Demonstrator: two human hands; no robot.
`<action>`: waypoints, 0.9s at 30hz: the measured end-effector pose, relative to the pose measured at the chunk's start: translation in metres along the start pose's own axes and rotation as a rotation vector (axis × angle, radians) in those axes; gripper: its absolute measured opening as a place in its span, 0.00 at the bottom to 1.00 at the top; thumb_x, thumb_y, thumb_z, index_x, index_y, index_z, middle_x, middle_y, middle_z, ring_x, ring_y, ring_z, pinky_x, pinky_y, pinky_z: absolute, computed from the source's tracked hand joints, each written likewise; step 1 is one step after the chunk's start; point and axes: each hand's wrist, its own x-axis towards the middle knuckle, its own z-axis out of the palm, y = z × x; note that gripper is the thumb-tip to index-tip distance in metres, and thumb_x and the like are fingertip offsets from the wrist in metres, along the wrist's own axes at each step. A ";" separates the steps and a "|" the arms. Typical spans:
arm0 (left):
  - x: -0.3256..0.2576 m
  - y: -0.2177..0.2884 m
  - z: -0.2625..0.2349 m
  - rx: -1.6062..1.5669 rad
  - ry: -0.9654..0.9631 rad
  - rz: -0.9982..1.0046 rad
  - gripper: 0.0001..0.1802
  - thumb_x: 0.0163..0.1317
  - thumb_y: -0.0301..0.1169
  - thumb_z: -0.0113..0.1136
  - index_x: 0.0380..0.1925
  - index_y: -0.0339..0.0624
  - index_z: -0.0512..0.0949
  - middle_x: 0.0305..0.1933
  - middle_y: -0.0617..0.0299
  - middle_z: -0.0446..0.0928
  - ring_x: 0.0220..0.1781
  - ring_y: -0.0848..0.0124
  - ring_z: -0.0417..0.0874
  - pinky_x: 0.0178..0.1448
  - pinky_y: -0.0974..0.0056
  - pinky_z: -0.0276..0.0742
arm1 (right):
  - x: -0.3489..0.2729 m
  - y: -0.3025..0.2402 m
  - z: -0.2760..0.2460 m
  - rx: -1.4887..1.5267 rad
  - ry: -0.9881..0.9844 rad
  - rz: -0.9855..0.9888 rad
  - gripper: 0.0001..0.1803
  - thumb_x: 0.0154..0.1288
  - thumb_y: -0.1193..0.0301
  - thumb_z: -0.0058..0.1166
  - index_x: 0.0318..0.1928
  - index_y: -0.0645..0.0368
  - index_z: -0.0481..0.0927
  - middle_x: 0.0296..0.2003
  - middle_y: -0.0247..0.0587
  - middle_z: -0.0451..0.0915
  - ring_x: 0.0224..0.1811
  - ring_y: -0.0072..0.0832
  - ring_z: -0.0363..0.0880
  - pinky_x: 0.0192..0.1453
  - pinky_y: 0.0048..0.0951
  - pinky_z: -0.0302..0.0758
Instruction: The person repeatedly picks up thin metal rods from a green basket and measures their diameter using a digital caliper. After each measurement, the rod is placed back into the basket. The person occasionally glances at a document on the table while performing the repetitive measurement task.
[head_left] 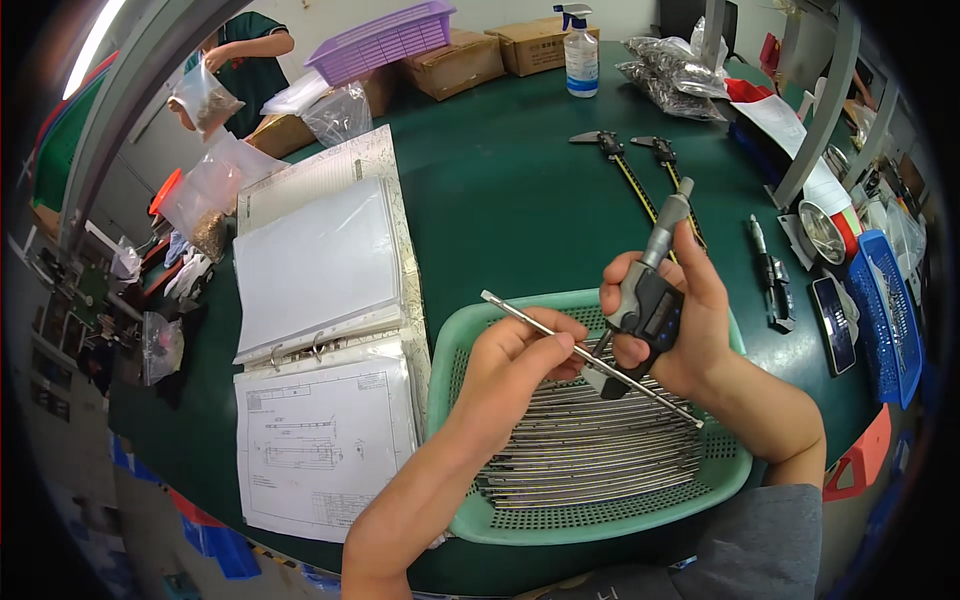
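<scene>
My left hand (pixel 520 370) pinches a thin metal rod (pixel 640 387) between thumb and fingers, the rod slanting from upper left to lower right. In my right hand (pixel 697 320) is a digital micrometer (pixel 648 310), its thimble pointing up and away. The micrometer's frame is at the middle of the rod; whether its jaws touch the rod cannot be made out. Beneath both hands stands a green plastic basket (pixel 585 532) holding many similar rods (pixel 590 455) laid side by side.
Left of the basket lies an open ring binder (pixel 325 270) with a drawing sheet (pixel 325 440). Two digital calipers (pixel 625 175) and another micrometer (pixel 773 280) lie beyond and to the right. A phone (pixel 834 325) and a blue basket (pixel 885 320) are at the right edge. Another person (pixel 250 60) handles a bag.
</scene>
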 end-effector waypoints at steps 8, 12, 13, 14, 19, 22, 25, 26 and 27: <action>-0.001 0.002 0.005 0.057 -0.020 0.005 0.10 0.55 0.29 0.51 0.35 0.33 0.73 0.33 0.59 0.74 0.34 0.74 0.74 0.41 0.69 0.70 | 0.000 -0.001 0.000 -0.004 0.013 0.007 0.35 0.58 0.42 0.29 0.33 0.64 0.72 0.23 0.42 0.74 0.10 0.25 0.66 0.14 0.22 0.65; -0.001 0.002 0.005 0.027 -0.023 -0.018 0.10 0.56 0.27 0.51 0.35 0.32 0.74 0.32 0.61 0.74 0.34 0.78 0.72 0.41 0.72 0.68 | -0.001 0.000 0.000 -0.018 0.037 -0.013 0.35 0.55 0.41 0.32 0.32 0.64 0.73 0.22 0.42 0.74 0.10 0.25 0.66 0.14 0.22 0.65; -0.001 0.002 0.006 0.028 -0.029 -0.016 0.10 0.56 0.27 0.51 0.35 0.32 0.74 0.32 0.61 0.74 0.34 0.78 0.72 0.41 0.72 0.68 | -0.001 -0.001 0.000 -0.022 0.039 -0.017 0.35 0.54 0.40 0.33 0.32 0.64 0.73 0.22 0.42 0.74 0.11 0.25 0.66 0.14 0.21 0.65; -0.001 0.003 0.006 0.030 -0.035 -0.015 0.10 0.56 0.27 0.51 0.36 0.32 0.74 0.32 0.62 0.74 0.34 0.78 0.72 0.41 0.73 0.68 | -0.001 -0.001 -0.001 -0.029 0.036 -0.013 0.35 0.54 0.40 0.34 0.32 0.63 0.73 0.22 0.42 0.74 0.11 0.25 0.66 0.15 0.21 0.65; -0.002 0.004 0.005 0.046 0.017 -0.007 0.11 0.56 0.29 0.49 0.35 0.33 0.72 0.32 0.58 0.74 0.35 0.74 0.74 0.42 0.68 0.70 | 0.001 -0.001 -0.002 -0.056 0.004 -0.023 0.34 0.54 0.40 0.34 0.31 0.63 0.73 0.22 0.41 0.74 0.11 0.24 0.67 0.15 0.21 0.65; -0.001 0.004 0.005 0.048 0.051 0.015 0.10 0.56 0.30 0.47 0.33 0.35 0.70 0.32 0.57 0.73 0.35 0.72 0.75 0.42 0.66 0.71 | 0.000 -0.001 -0.002 -0.060 -0.006 -0.026 0.34 0.55 0.40 0.33 0.32 0.63 0.73 0.22 0.41 0.74 0.11 0.24 0.67 0.15 0.21 0.66; -0.001 0.004 0.005 0.044 0.062 0.024 0.08 0.56 0.31 0.47 0.31 0.36 0.70 0.31 0.58 0.73 0.35 0.72 0.75 0.42 0.65 0.71 | 0.000 -0.001 -0.003 -0.037 0.003 -0.003 0.35 0.57 0.40 0.31 0.33 0.63 0.72 0.22 0.41 0.74 0.11 0.25 0.67 0.15 0.22 0.66; -0.001 0.004 0.005 0.042 0.064 0.022 0.08 0.56 0.31 0.47 0.30 0.36 0.69 0.31 0.58 0.73 0.35 0.72 0.75 0.42 0.65 0.71 | 0.000 -0.001 -0.003 -0.037 0.003 -0.010 0.35 0.57 0.40 0.30 0.34 0.63 0.72 0.23 0.41 0.74 0.11 0.25 0.67 0.15 0.22 0.66; -0.001 0.003 0.005 0.045 0.070 0.024 0.08 0.56 0.31 0.47 0.30 0.36 0.69 0.31 0.58 0.73 0.34 0.72 0.75 0.42 0.65 0.71 | 0.000 0.000 -0.003 -0.036 0.007 -0.015 0.35 0.58 0.40 0.30 0.34 0.63 0.72 0.23 0.41 0.74 0.11 0.25 0.67 0.15 0.22 0.66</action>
